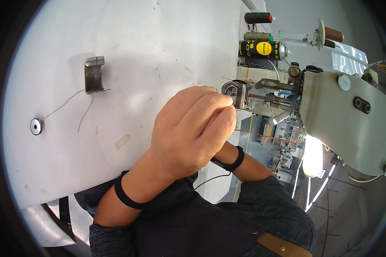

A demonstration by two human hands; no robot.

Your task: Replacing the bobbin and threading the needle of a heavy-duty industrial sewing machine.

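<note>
The left hand (195, 126) was raised over the right side of the bench (128, 38), back toward the camera, its fingers bent and drawn close together. Their tips reached the round metal part (231, 89) at the end of the sewing machine (347, 115), which lay just beyond them, up and to the right. The fingertips overlapped its lower edge in this view, so real contact could not be made out. The thumb and the inside of the grip were out of sight, and I could not tell whether the left hand held anything.

The right forearm (254, 168), with a black band (233, 159) at its wrist, ran up behind the left hand. The right hand was hidden there, near the same metal part, and I could not tell whether it was wide, narrow or holding something.

Well apart from both hands, on the left of the bench, lay a curved metal piece (93, 77) and, lower and farther left, a small round bobbin (36, 126), with a thin thread (63, 105) running between them. Beyond the hands, at the upper right, a black and yellow spray can (261, 49) lay beside a green thread spool (257, 36)
</note>
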